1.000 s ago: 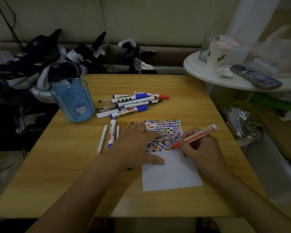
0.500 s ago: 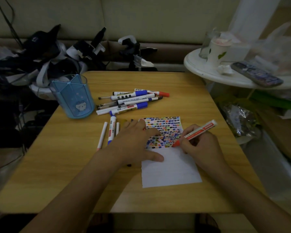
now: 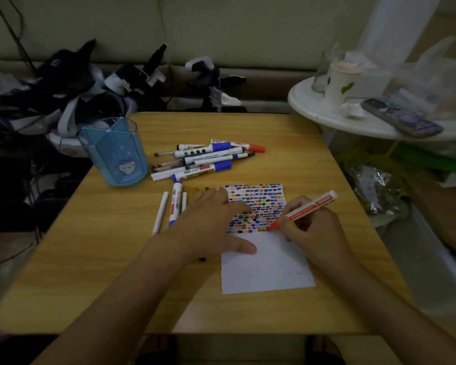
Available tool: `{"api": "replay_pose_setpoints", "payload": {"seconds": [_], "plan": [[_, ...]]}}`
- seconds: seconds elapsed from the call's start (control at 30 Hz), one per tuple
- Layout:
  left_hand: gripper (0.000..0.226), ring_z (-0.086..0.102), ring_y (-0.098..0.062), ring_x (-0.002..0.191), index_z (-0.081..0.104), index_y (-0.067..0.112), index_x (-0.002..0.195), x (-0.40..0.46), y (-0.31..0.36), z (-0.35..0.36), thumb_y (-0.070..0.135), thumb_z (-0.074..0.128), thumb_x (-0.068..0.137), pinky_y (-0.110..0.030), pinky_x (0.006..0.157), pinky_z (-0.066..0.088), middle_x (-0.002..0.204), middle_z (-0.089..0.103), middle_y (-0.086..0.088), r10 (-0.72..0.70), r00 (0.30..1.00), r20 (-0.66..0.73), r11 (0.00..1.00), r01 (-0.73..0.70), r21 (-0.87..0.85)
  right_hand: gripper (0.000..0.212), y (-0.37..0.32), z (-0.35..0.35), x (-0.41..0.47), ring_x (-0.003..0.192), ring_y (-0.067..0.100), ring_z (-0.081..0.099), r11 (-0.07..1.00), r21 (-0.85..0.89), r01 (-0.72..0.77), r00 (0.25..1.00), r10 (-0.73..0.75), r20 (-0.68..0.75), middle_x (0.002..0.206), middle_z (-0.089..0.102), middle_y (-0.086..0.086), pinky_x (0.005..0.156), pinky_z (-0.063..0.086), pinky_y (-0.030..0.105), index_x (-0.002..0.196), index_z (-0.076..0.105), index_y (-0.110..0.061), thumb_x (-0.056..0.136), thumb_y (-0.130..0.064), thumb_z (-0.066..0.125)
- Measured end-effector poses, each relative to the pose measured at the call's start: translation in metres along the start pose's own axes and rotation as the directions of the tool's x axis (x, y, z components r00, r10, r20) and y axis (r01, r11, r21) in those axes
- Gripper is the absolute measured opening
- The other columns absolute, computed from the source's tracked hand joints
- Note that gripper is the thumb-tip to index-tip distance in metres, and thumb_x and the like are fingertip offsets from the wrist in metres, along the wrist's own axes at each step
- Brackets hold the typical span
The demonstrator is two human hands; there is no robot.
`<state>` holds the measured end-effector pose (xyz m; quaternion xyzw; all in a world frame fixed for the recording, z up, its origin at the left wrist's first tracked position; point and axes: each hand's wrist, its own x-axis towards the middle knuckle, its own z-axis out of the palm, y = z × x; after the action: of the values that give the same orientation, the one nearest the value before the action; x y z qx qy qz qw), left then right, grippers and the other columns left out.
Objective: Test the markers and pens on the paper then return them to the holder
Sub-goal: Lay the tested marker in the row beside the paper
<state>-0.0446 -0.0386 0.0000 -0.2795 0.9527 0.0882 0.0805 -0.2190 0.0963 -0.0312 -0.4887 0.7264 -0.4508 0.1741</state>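
- Right hand point(image 3: 312, 227) fingers clamp a red marker point(image 3: 303, 209), tip apparently touching the paper point(image 3: 266, 270).
- Left hand point(image 3: 213, 222) lies flat, fingers straight, on the paper.
- Holder point(image 3: 116, 154) stands on the surface point(image 3: 116, 272).

My red marker point(image 3: 303, 209) touched the half-coloured paper point(image 3: 266, 264); other pens point(image 3: 203, 159) lay beside the empty blue holder point(image 3: 115, 154).

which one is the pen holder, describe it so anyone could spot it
Start at the wooden table and go to its far left corner. The pen holder stands upright there, left of the loose marker pile: a translucent blue cup with a small cartoon face.
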Motion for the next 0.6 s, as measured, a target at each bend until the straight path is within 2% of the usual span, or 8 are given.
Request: {"api": "replay_pose_setpoints", "payload": {"seconds": [0.13,0.3,0.43,0.6], "plan": [[0.088,0.029,-0.024,0.13,0.027,0.045,0.149,0.0001,0.0002,0.0002,0.084,0.051,0.074,-0.04,0.108,0.024,0.143,0.035,-0.003,0.004,1.0,-0.007,1.0,-0.004,0.0,0.015,0.0012,0.0005,0.001,0.058,0.009,0.062,1.0,-0.02,-0.006,1.0,0.006,-0.019,0.065,0.065,-0.004,0.052,0.047,0.022,0.078,0.062,-0.025,0.085,-0.014,0.07],[0.088,0.03,-0.023,0.129,0.026,0.045,0.149,-0.0001,-0.0003,0.0009,0.083,0.052,0.074,-0.039,0.107,0.026,0.142,0.036,-0.003,0.006,1.0,-0.008,1.0,-0.006,-0.005,0.012,0.0016,0.0004,0.0006,0.059,0.011,0.062,1.0,-0.005,0.02,1.0,-0.02,0.006,0.065,0.065,-0.003,0.054,0.052,0.032,0.08,0.062,-0.025,0.085,-0.018,0.071],[0.087,0.03,-0.022,0.13,0.027,0.045,0.149,0.0002,-0.0007,0.0018,0.083,0.052,0.075,-0.039,0.108,0.026,0.143,0.036,-0.003,0.007,1.0,-0.009,1.0,-0.007,-0.013,0.016,0.0018,0.0004,0.0002,0.056,0.007,0.06,0.999,-0.039,0.024,0.999,-0.025,-0.025,0.062,0.064,-0.005,0.05,0.045,0.02,0.078,0.061,-0.026,0.086,-0.015,0.071],[0.088,0.031,-0.022,0.13,0.027,0.045,0.149,0.0014,-0.0014,0.0025,0.084,0.051,0.074,-0.04,0.108,0.026,0.142,0.037,-0.003,0.004,1.0,-0.006,1.0,-0.004,-0.022,0.014,0.0018,0.0012,0.0,0.06,0.014,0.063,1.0,-0.014,0.025,1.0,-0.025,-0.005,0.065,0.065,-0.002,0.056,0.054,0.042,0.08,0.062,-0.026,0.087,-0.017,0.07]]}}
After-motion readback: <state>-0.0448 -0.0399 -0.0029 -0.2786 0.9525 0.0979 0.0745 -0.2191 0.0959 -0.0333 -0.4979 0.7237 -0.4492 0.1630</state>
